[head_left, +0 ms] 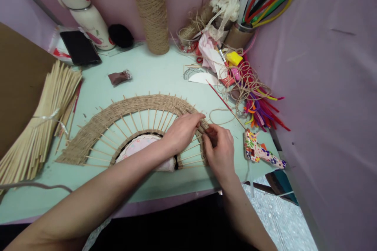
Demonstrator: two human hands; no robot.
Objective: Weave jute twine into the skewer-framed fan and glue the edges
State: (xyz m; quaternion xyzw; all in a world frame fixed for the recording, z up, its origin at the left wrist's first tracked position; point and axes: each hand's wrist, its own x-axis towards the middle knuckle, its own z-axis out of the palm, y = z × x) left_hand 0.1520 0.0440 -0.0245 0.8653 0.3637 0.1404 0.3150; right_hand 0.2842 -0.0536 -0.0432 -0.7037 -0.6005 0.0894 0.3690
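A half-round woven fan (138, 104) lies on the pale green table, with a twine band around thin wooden spokes and a smaller fabric half-circle (137, 147) at its middle. My left hand (184, 129) reaches across the spokes, its fingers closed on the band at the right side. Just beside it, my right hand (219, 147) curls around the outer edge of that same band, thumb towards the weave. Both sets of fingertips are partly hidden, and I cannot make out any loose strand between them.
Wooden sticks (38, 121) lie bundled at left. Behind stand a white bottle (88, 19) and a twine cone (151, 15). A phone (79, 47) rests by the bottle. At right are tangled twine (250, 80), pipe cleaners (262, 110), a patterned glue gun (259, 151) and scissors (265, 2).
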